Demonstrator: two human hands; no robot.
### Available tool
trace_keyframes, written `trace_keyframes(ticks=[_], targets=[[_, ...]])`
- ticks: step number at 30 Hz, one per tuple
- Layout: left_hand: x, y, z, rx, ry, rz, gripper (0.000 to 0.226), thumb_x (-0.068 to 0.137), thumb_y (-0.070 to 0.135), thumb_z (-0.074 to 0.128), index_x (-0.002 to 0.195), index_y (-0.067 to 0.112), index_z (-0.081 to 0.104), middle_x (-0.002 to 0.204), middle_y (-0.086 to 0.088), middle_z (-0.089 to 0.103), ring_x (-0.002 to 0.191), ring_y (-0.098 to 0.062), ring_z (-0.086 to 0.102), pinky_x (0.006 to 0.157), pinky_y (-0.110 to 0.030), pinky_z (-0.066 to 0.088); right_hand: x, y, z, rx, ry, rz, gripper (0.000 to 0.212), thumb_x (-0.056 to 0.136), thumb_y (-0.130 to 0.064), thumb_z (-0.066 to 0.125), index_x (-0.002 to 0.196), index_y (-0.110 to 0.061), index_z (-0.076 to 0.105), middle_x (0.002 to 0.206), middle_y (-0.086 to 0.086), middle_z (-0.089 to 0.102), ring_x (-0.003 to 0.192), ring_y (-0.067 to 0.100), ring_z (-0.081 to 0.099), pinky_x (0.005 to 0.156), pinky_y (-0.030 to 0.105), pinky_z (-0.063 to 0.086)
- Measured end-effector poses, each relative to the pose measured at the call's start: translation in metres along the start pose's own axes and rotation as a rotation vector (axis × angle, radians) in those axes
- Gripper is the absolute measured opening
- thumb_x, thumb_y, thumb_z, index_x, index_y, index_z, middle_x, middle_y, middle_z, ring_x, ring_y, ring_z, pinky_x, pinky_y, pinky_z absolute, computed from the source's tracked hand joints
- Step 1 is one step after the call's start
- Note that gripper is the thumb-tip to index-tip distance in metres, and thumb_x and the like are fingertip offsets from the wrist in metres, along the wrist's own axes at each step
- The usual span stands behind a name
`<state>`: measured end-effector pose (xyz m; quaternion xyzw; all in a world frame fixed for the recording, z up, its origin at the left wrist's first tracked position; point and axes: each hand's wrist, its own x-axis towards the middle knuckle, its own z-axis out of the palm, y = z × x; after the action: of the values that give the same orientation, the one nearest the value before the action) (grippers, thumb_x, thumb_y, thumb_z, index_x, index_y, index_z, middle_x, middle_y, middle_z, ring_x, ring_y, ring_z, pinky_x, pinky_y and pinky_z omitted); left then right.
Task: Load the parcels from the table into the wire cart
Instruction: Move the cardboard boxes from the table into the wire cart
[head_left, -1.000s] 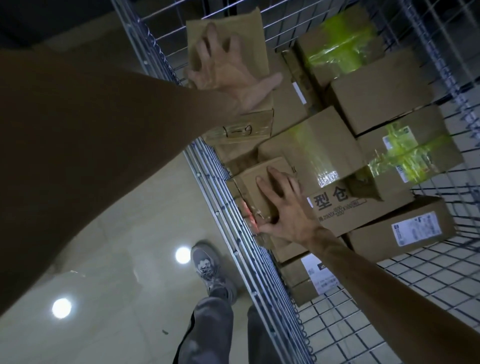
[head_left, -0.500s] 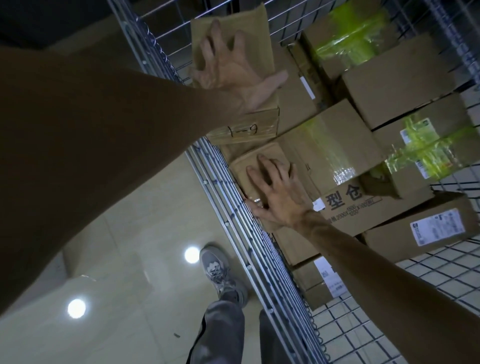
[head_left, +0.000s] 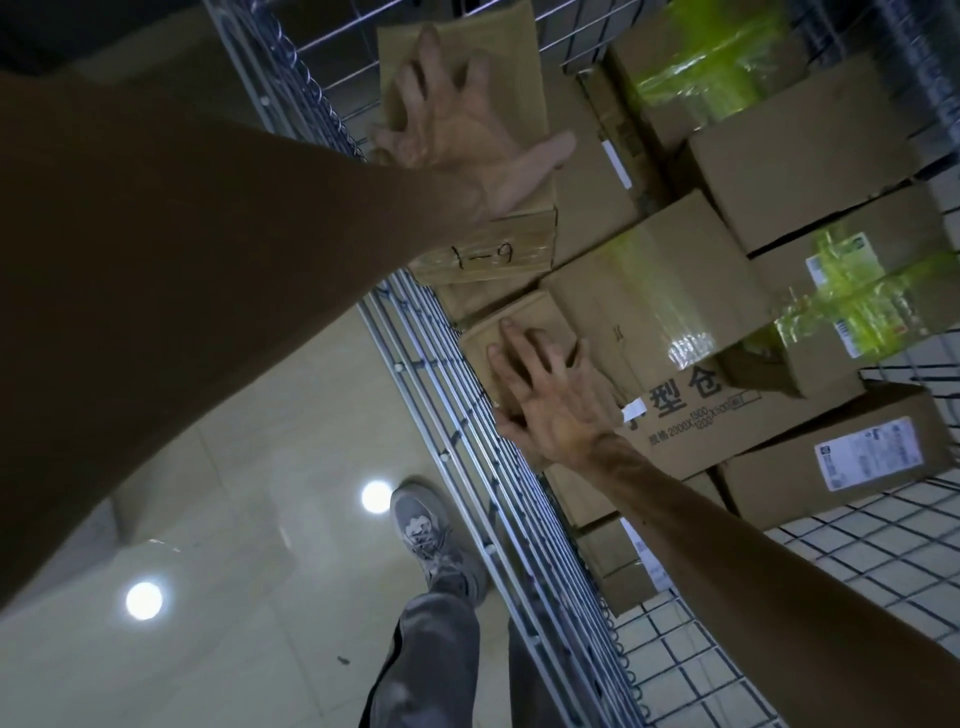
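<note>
Head view: the cart (head_left: 447, 415) runs from 11 o'clock down to 5 o'clock as a wire wall, with cardboard parcels stacked inside it on the 3 o'clock side.

The left hand (head_left: 457, 135), at 12 o'clock, lies open on the upper face of the 1-9 box (head_left: 493, 249). Its fingers are spread and slightly arched, and the thumb reaches toward the box's 3 o'clock edge. This box stands against the wire wall, its marked side facing 6 o'clock.

The right hand (head_left: 550, 400), near the centre, also lies open. Its straight, spread fingers press flat on the small box (head_left: 540, 312), and the thumb sits at the box's edge next to the wires. The small box is inside the cart, just at 6 o'clock of the 1-9 box and touching the wall. At its 3 o'clock it butts against a larger carton.

The printed box (head_left: 701, 431) lies at 4 o'clock of the right hand, partly under the wrist. A labelled box (head_left: 779, 483) sits below it toward 4 o'clock. A taped box (head_left: 883, 280) with green tape is at 3 o'clock, and a far taped box (head_left: 717, 62) at 1 o'clock.

Outside the cart, at 6 o'clock, a shoe (head_left: 421, 525) and trouser leg (head_left: 431, 649) stand on the glossy floor (head_left: 234, 441). Two round lights (head_left: 144, 600) are reflected in it at 7 o'clock.
</note>
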<state>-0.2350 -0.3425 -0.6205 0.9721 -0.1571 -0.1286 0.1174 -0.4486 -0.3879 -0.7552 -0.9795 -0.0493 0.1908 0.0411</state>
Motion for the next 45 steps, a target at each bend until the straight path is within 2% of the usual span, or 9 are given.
trace_keyframes(ticks=[10, 16, 20, 25, 30, 33, 37, 40, 45], targets=[[0.002, 0.002, 0.009, 0.026, -0.038, -0.018, 0.096, 0.073, 0.08, 0.05, 0.151, 0.029, 0.028, 0.164, -0.009, 0.001, 0.149, -0.033, 0.007, 0.109, -0.063, 0.019, 0.019, 0.01, 0.033, 0.015, -0.026, -0.027, 0.057, 0.103, -0.046, 0.015, 0.157, -0.025, 0.014, 0.164, 0.015, 0.003, 0.15, 0.032, 0.004, 0.118, 0.057, -0.003], [-0.003, 0.004, 0.007, 0.039, -0.053, -0.007, 0.098, 0.073, 0.08, 0.052, 0.152, 0.028, 0.025, 0.164, -0.008, -0.001, 0.149, -0.033, 0.006, 0.109, -0.063, 0.019, 0.016, 0.004, 0.031, 0.104, -0.088, 0.01, 0.061, 0.104, -0.042, 0.021, 0.156, -0.023, -0.005, 0.163, 0.009, -0.017, 0.15, 0.029, -0.013, 0.122, 0.048, -0.003], [-0.01, 0.009, 0.001, 0.02, -0.039, -0.023, 0.099, 0.071, 0.079, 0.055, 0.15, 0.027, 0.026, 0.164, -0.008, -0.001, 0.148, -0.032, 0.008, 0.108, -0.062, 0.022, -0.006, 0.017, 0.012, 0.497, -0.047, 0.077, 0.053, 0.101, -0.026, 0.039, 0.153, -0.015, 0.033, 0.164, 0.009, 0.015, 0.151, 0.029, 0.013, 0.122, 0.045, 0.018], [-0.026, 0.031, -0.008, 0.021, -0.045, -0.014, 0.102, 0.071, 0.079, 0.055, 0.152, 0.026, 0.022, 0.164, -0.01, -0.002, 0.149, -0.032, 0.006, 0.109, -0.067, 0.017, -0.051, 0.033, -0.03, 0.788, 0.134, 0.264, 0.046, 0.1, -0.012, 0.047, 0.146, -0.012, 0.045, 0.156, 0.011, 0.033, 0.142, 0.029, 0.035, 0.117, 0.035, 0.029], [-0.059, 0.065, -0.012, 0.021, -0.097, 0.008, 0.107, 0.07, 0.078, 0.057, 0.153, 0.023, 0.016, 0.163, -0.011, -0.002, 0.148, -0.03, 0.007, 0.109, -0.064, 0.02, -0.079, 0.052, -0.092, 1.537, 0.24, 0.666, 0.059, 0.097, -0.057, 0.046, 0.149, -0.028, 0.039, 0.146, -0.005, 0.046, 0.129, 0.015, 0.048, 0.113, 0.041, 0.038], [-0.074, 0.086, -0.007, -0.052, -0.118, -0.001, 0.113, 0.068, 0.076, 0.063, 0.154, 0.022, 0.013, 0.164, -0.009, -0.006, 0.149, -0.029, 0.005, 0.111, -0.066, 0.018, -0.094, 0.07, -0.125, 1.835, 0.236, 0.657, 0.07, 0.093, -0.064, 0.046, 0.153, -0.033, 0.027, 0.144, -0.009, 0.046, 0.125, 0.016, 0.053, 0.107, 0.046, 0.044], [-0.095, 0.119, 0.0, -0.115, -0.107, 0.052, 0.116, 0.063, 0.07, 0.073, 0.154, 0.024, 0.016, 0.163, -0.007, -0.009, 0.148, -0.028, 0.007, 0.11, -0.066, 0.022, -0.116, 0.086, -0.137, 1.929, 0.136, 0.582, 0.075, 0.078, -0.066, 0.062, 0.144, -0.037, 0.042, 0.14, -0.011, 0.053, 0.127, 0.016, 0.051, 0.1, 0.046, 0.046], [-0.107, 0.135, 0.009, -0.192, -0.167, 0.049, 0.119, 0.062, 0.067, 0.078, 0.154, 0.027, 0.014, 0.162, -0.006, -0.014, 0.147, -0.027, 0.008, 0.108, -0.061, 0.028, -0.128, 0.093, -0.126, 1.995, 0.28, 0.684, 0.051, 0.085, -0.042, 0.068, 0.132, -0.033, 0.051, 0.124, -0.006, 0.065, 0.11, 0.014, 0.064, 0.086, 0.036, 0.054], [-0.125, 0.141, 0.034, -0.245, -0.305, 0.116, 0.125, 0.055, 0.06, 0.086, 0.154, 0.037, 0.013, 0.161, -0.004, -0.022, 0.147, -0.028, 0.009, 0.112, -0.055, 0.029, -0.146, 0.098, -0.098, 2.108, 0.423, 0.848, 0.068, 0.068, -0.031, 0.077, 0.13, -0.012, 0.058, 0.101, 0.006, 0.066, 0.097, 0.022, 0.064, 0.084, 0.036, 0.058]])
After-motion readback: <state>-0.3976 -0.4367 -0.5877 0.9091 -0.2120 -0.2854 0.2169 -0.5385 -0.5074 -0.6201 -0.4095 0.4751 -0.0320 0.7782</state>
